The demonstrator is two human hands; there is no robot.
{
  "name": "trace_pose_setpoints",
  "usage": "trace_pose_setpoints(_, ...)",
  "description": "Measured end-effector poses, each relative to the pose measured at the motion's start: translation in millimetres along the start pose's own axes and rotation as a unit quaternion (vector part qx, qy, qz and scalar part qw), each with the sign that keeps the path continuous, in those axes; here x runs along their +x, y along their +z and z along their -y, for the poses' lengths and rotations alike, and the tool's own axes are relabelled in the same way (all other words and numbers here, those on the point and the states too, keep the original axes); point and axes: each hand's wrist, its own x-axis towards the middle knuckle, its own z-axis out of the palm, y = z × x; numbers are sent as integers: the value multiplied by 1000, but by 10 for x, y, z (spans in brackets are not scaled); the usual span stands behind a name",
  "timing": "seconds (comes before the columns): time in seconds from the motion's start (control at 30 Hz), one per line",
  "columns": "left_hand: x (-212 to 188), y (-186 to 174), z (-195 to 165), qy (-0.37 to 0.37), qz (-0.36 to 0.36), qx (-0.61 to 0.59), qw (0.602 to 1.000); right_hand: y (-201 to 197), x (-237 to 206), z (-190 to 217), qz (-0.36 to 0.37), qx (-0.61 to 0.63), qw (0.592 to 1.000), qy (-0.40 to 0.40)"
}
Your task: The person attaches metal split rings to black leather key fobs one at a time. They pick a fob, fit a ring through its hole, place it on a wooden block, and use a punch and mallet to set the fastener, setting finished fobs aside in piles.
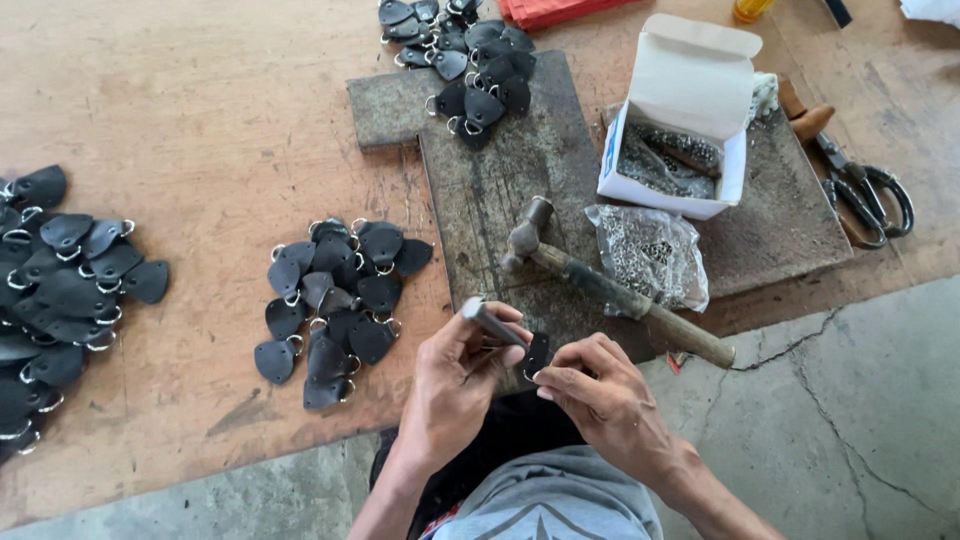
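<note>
At six o'clock, hands over block: work was held close to the body for control.
Wooden block (pixel 520 190): laid centrally as a striking surface.
Hammer (pixel 610 290): rested at three o'clock, handle within reach.
Tab pile (pixel 335 300): heaped at nine o'clock.
Left hand (pixel 450 385): fingers were wrapped round a metal punch (pixel 492 322).
Right hand (pixel 605 400): fingertips pinched a black leather tab (pixel 537 352), steadied beneath the punch tip.
</note>
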Motion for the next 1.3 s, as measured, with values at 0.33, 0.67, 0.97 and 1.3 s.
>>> trace_pose_setpoints(0.33, -102, 108, -89, 41, -44, 103, 993, 104, -89, -16, -49, -7, 998, -37)
trace_pose_setpoints(0.67, -221, 148, -67, 48, -52, 130, 989, 130, -158, -50, -76, 25, 996, -50)
trace_pose_setpoints(0.97, -242, 177, 31, 52, -61, 106, 991, 134, -187, -84, -71, 18, 995, -62)
trace_pose_setpoints(1.3, -253, 223, 51, 76, -70, 177, 979, -3, -159, -88, -1, 21, 998, -55)
